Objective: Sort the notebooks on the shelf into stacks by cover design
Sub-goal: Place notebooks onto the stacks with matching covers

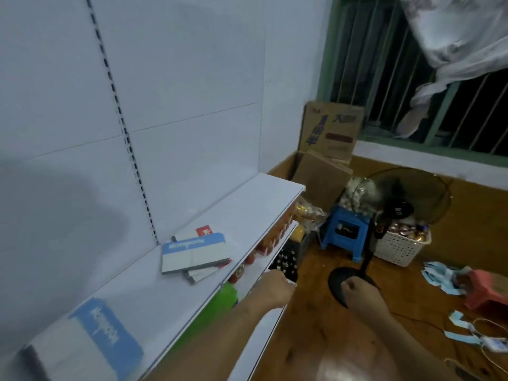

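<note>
A loose pile of notebooks lies on the white shelf. Its top notebook has a white cover with a blue band; under it sits a white notebook with a red label. Another blue-banded notebook lies at the shelf's near left end. My left hand is a closed fist just off the shelf's front edge, below and to the right of the pile, holding nothing. My right hand is also a closed fist, out over the floor, holding nothing.
Lower shelves hold red-capped bottles and a green pack. On the wooden floor stand a black fan, a blue stool, a white basket, cardboard boxes and a red stool. Paper scraps and a cable lie at right.
</note>
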A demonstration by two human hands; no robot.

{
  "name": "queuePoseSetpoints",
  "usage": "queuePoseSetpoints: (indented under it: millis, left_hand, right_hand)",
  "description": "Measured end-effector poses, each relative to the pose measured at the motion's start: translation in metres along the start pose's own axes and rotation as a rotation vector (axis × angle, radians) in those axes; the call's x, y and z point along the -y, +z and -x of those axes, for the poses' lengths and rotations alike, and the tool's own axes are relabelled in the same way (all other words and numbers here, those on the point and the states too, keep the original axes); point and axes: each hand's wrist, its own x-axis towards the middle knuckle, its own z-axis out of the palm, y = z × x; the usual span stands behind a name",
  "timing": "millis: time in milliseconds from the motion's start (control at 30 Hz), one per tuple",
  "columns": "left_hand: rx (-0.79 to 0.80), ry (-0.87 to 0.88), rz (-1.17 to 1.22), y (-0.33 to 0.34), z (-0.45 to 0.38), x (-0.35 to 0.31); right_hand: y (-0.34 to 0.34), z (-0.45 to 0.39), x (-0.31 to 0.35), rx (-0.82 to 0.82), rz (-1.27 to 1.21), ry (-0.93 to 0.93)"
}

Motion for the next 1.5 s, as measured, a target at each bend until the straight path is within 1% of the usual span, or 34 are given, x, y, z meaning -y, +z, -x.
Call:
queuePoseSetpoints:
  millis: [100, 167, 233, 333, 400, 500, 633, 767, 833, 900, 1000, 1100, 1233, 1300, 1400, 1500]
  left_hand:
    - [-0.062, -0.066, -0.028, -0.023, -0.050, 0.011]
    - [-0.113, -0.111, -0.023, -0.046, -0.081, 0.020]
    - [-0.160, -0.184, 0.048, -0.071, -0.107, 0.029]
    - [-0.253, -0.274, 0.110, -0.102, -0.131, 0.048]
    - [-0.311, -0.354, 0.145, -0.116, -0.139, 0.065]
    - [-0.396, -0.490, 0.257, -0.135, -0.148, 0.089]
    - [-0.446, -0.686, 0.381, -0.153, -0.138, 0.113]
    - [-0.482, -0.932, 0.675, -0.139, -0.124, 0.116]
    - [-0.504, -0.975, 0.730, -0.135, -0.126, 0.114]
    - [-0.563, -1.015, 0.751, -0.129, -0.129, 0.110]
    - [-0.626, -1.037, 0.874, -0.118, -0.135, 0.100]
    - [-0.687, -1.021, 0.968, -0.110, -0.139, 0.097]
    - [-0.753, -0.968, 1.081, -0.103, -0.138, 0.093]
    - [-0.757, -0.955, 1.095, -0.101, -0.135, 0.090]
    - [-0.786, -0.957, 1.057, -0.104, -0.129, 0.091]
    - [-0.827, -0.933, 1.013, -0.111, -0.121, 0.097]
  right_hand:
    - [0.012, -0.059, 0.036, 0.046, 0.074, -0.062]
    - [0.020, -0.092, 0.067, 0.057, 0.072, -0.121]
    - [0.029, -0.123, 0.102, 0.101, 0.094, -0.211]
    - [0.048, -0.152, 0.155, 0.209, 0.129, -0.379]
    - [0.068, -0.166, 0.183, 0.276, 0.146, -0.487]
    - [0.107, -0.188, 0.223, 0.360, 0.103, -0.594]
    - [0.167, -0.207, 0.268, 0.449, 0.173, -0.817]
    - [0.211, -0.209, 0.288, 0.565, 0.278, -0.978]
    - [0.222, -0.212, 0.297, 0.578, 0.264, -1.055]
    - [0.229, -0.214, 0.306, 0.593, 0.311, -1.110]
    - [0.236, -0.214, 0.302, 0.622, 0.404, -1.095]
    - [0.240, -0.208, 0.295, 0.542, 0.462, -1.122]
    - [0.240, -0.209, 0.293, 0.538, 0.495, -1.039]
    - [0.242, -0.214, 0.291, 0.574, 0.456, -0.980]
    - [0.244, -0.219, 0.294, 0.711, 0.357, -0.881]
    - [0.242, -0.213, 0.302, 0.760, 0.262, -0.907]
